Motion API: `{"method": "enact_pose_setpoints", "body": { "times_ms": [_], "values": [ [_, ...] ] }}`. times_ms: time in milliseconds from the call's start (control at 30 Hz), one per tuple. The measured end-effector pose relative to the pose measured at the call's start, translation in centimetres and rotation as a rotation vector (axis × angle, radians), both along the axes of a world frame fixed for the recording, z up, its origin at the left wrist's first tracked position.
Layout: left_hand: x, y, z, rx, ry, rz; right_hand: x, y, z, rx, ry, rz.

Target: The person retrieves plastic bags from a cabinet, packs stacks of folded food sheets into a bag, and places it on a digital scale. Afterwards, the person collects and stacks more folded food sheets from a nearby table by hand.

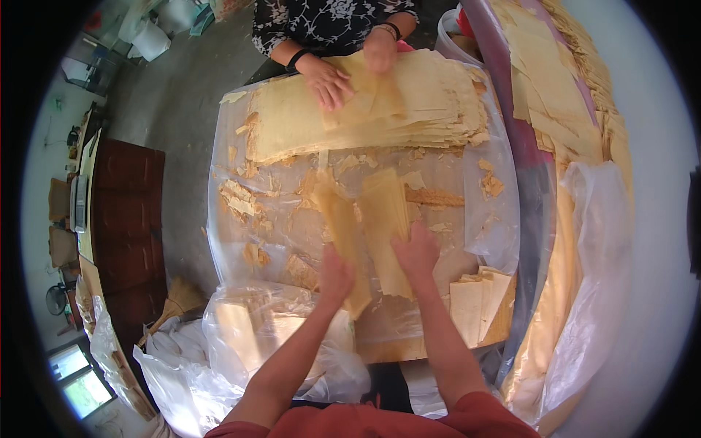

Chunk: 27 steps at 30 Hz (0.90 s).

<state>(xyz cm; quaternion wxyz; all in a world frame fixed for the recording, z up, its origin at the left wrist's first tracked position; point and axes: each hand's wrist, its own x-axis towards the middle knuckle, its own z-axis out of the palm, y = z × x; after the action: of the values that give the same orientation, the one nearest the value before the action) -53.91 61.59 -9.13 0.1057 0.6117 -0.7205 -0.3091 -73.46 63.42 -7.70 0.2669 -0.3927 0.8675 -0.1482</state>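
Observation:
My left hand (335, 276) grips a folded strip of thin yellow sheet (344, 230) that looks like tofu skin. It is blurred by motion. In my right hand (419, 251) is a folded bundle of the same thin sheets (382, 219), held by its right edge. The two pieces are side by side over the plastic-covered table (378, 334), a narrow gap between them. Beyond them lies a wide stack of large sheets (432, 109). A smaller pile of folded sheets (475, 306) rests at the table's near right corner.
Across the table, a person's hands (328, 82) work on the wide stack. Torn scraps (239, 198) litter the plastic. A clear plastic bag (257, 328) with folded sheets stands at the near left. More sheets (553, 104) lie along the right side. A straw broom (178, 298) is at left.

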Motion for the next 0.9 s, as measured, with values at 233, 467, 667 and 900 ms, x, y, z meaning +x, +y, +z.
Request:
{"method": "enact_pose_setpoints", "body": {
  "times_ms": [233, 467, 667, 900],
  "values": [
    [-3.8, 4.4, -3.4, 0.324, 0.547, -0.111, 4.9, 3.9, -2.4, -0.119, -0.366, -0.133],
    [-1.4, 1.5, -5.9, 0.778, 0.588, 0.135, 0.8, 2.0, -8.0, -0.003, -0.713, -0.121],
    [1.5, -0.1, 3.1, 0.783, 1.131, 0.262, 3.1, 7.9, 3.4, -0.215, -0.647, 0.003],
    [2.2, 4.5, -3.5, 0.627, 0.987, -0.167, 5.2, 12.2, -2.3, -0.636, -0.390, 0.206]
  ]
}}
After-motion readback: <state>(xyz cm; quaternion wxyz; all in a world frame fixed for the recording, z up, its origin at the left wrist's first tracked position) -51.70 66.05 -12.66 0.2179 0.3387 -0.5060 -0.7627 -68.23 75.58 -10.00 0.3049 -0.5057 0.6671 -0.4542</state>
